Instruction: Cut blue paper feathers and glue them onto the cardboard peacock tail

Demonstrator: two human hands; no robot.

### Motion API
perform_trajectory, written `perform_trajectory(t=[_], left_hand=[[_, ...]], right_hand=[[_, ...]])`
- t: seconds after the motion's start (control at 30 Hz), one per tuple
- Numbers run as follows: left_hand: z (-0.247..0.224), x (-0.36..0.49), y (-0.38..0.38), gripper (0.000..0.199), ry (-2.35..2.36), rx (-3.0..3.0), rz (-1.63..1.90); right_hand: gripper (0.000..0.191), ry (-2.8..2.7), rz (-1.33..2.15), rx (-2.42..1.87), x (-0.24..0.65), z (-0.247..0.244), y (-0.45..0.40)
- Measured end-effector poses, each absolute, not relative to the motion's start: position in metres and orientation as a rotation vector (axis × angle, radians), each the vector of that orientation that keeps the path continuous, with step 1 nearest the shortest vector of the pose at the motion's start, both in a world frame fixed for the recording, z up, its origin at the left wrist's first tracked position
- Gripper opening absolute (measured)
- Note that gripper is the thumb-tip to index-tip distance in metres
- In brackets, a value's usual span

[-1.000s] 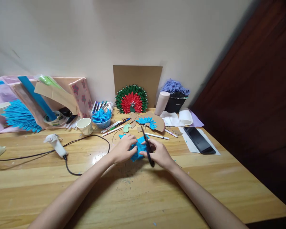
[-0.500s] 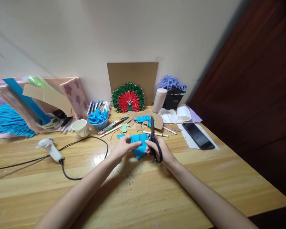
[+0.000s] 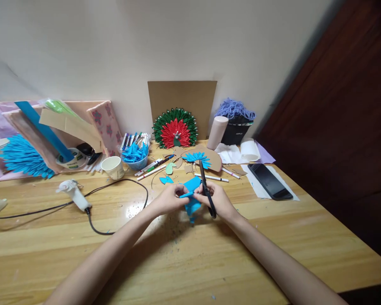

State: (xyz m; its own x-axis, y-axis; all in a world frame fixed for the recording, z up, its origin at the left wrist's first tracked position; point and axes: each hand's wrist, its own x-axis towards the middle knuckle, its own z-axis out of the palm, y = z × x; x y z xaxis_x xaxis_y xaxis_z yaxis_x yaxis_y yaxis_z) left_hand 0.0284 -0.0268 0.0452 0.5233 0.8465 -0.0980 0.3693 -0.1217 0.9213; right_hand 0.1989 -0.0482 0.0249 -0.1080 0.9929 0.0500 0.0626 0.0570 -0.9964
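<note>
Left hand (image 3: 170,200): bare, mid-frame | Right hand (image 3: 218,202): bare, right of centre | Left forearm (image 3: 114,250): bare, slender, tapering wristward, lower left | Right forearm (image 3: 273,254): bare, similar taper, lower right | Nails: too small to assess

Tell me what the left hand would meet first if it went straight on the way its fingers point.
Past the blue piece that it holds, the left hand would probably meet the right hand, with the scissors close by; depth there is unclear.
</note>
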Motion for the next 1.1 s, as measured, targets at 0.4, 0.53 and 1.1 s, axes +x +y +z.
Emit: perform_trajectory(t=[0.4,0.53,1.1], left_hand=[[0.04,0.032,-0.026,0.023,1.176,1.833,0.687],[0.044,0.029,-0.024,0.021,1.205,1.732,0.713],[0.038,0.043,-0.035,0.032,1.141,0.945,0.976]], right_hand=[[0.035,-1.223,1.002,-1.265,0.2,0.016,-0.045],[0.037,-1.126,1.123,-1.217,0.199,0.019,-0.044],[0.04,-0.999,1.305,-1.165,0.194,0.022,-0.047]])
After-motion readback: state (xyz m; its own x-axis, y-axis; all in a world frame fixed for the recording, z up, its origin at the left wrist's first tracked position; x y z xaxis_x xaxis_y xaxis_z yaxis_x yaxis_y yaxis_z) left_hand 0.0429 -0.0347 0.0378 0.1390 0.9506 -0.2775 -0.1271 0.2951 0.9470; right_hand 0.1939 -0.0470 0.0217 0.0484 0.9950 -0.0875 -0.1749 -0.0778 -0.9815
